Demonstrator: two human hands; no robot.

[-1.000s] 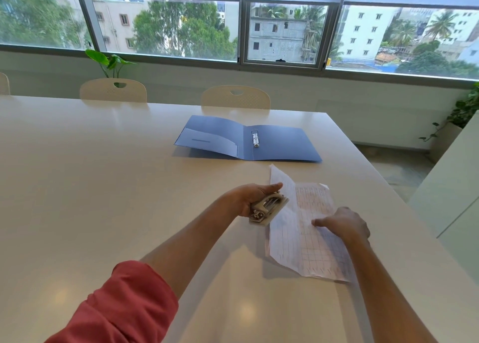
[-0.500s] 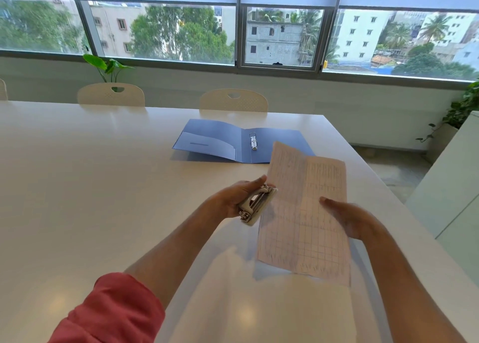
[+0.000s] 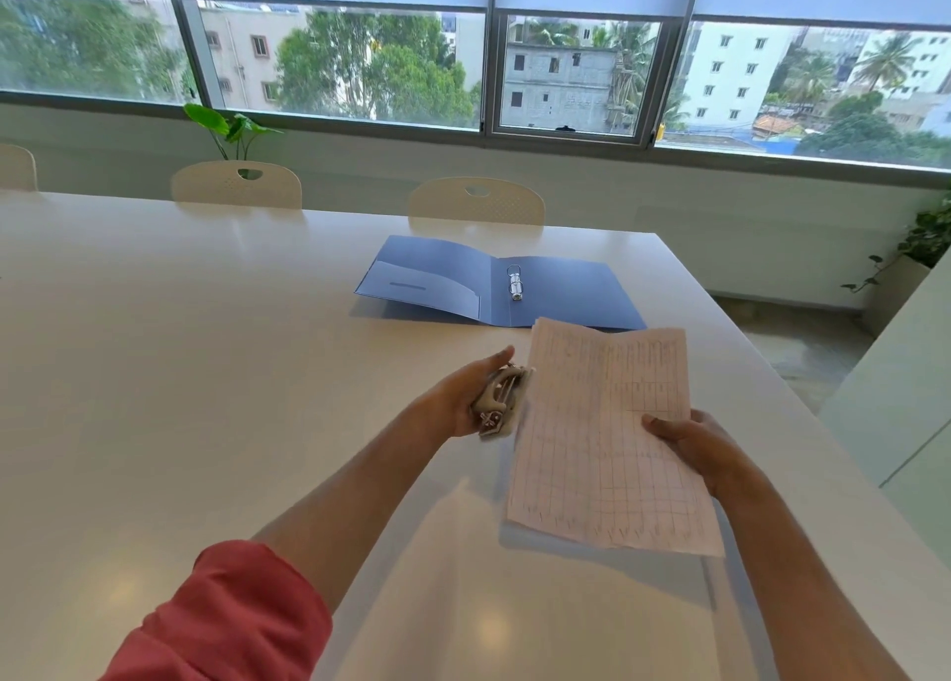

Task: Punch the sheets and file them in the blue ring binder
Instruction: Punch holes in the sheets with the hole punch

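The blue ring binder [image 3: 566, 294] lies open and flat on the white table [image 3: 180, 371], its metal rings [image 3: 515, 282] at the spine. My left hand [image 3: 458, 397] grips a small metal hole punch [image 3: 500, 400] at the left edge of the sheets. My right hand [image 3: 694, 449] holds the stack of gridded sheets [image 3: 602, 438] by its right edge, lifted off the table and tilted up. The top edge of the sheets overlaps the binder's near edge in view.
Two cream chairs [image 3: 476, 202] [image 3: 236, 184] stand along the table's far side under the windows. A leafy plant [image 3: 231, 129] rises behind the left chair. The table's right edge [image 3: 772, 371] drops to the floor; a pale cabinet [image 3: 900, 397] stands at the right.
The sheets lay on the table a second ago; both hands have since lifted them, with the punch at their left edge, and tilted them upright.
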